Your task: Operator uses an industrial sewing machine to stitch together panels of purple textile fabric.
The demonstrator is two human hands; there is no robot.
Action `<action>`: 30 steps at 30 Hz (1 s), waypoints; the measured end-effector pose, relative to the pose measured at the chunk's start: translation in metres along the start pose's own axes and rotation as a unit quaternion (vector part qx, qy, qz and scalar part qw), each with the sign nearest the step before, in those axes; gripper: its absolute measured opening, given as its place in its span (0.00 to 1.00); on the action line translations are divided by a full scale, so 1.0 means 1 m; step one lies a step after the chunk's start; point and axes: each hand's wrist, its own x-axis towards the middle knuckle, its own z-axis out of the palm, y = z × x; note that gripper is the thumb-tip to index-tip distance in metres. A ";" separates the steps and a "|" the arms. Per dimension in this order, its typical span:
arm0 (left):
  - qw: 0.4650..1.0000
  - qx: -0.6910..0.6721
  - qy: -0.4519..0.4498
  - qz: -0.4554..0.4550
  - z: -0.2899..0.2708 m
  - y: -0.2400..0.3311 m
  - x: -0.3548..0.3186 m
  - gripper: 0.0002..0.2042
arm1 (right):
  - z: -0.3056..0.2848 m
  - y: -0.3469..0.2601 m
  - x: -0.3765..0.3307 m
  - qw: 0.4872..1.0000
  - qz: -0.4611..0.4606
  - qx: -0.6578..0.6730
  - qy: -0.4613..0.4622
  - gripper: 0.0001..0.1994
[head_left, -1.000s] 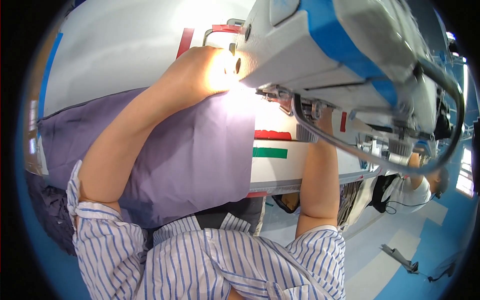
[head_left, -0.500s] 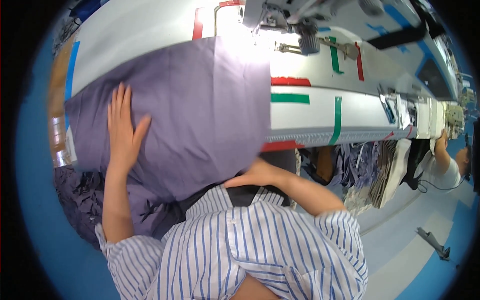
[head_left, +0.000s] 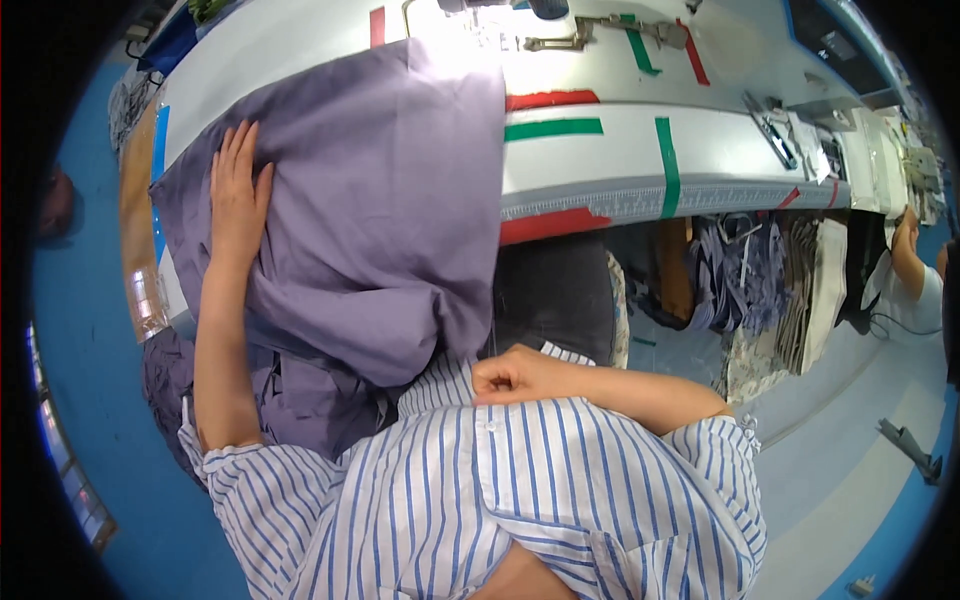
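A purple-grey cloth panel (head_left: 350,190) lies over the white sewing table, its near part sagging in folds toward my lap. My left hand (head_left: 238,195) rests flat on its left part, fingers stretched out. Close against my striped shirt, my right hand (head_left: 525,375) is closed with the fingers curled, just below the cloth's near right corner. Whatever those fingers hold, if anything, is hidden. At the cloth's far right corner, strong lamp glare washes out the sewing machine's needle area (head_left: 490,30). A metal guide (head_left: 560,42) sits beside it.
A measuring tape (head_left: 620,200) runs along the table's front edge, with red and green tape strips nearby. Tweezers (head_left: 770,130) lie at the right. Fabric strips (head_left: 740,270) hang below the table. Bunched purple cloth (head_left: 310,400) lies at left. A co-worker's arm (head_left: 905,255) shows far right.
My right hand has drawn back from the cloth's near edge toward my body and curled closed. The near edge now droops in folds. My left hand stays flat on the cloth; the view has shifted.
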 end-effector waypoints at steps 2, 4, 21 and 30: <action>0.981 -0.175 0.078 0.027 -0.027 0.058 -0.008 0.21 | 0.008 0.015 0.002 0.993 -0.084 -0.060 0.065 0.10; 0.953 -0.277 0.091 0.081 -0.043 0.123 -0.029 0.16 | 0.009 0.012 0.006 0.978 -0.065 -0.143 0.136 0.10; 0.916 -0.383 -0.118 -0.027 -0.046 0.204 -0.055 0.15 | 0.008 0.022 0.015 0.934 -0.057 -0.283 0.212 0.14; 0.854 -0.463 -0.194 -0.138 -0.032 0.203 -0.082 0.07 | -0.027 -0.017 -0.017 0.950 0.057 -0.245 0.186 0.15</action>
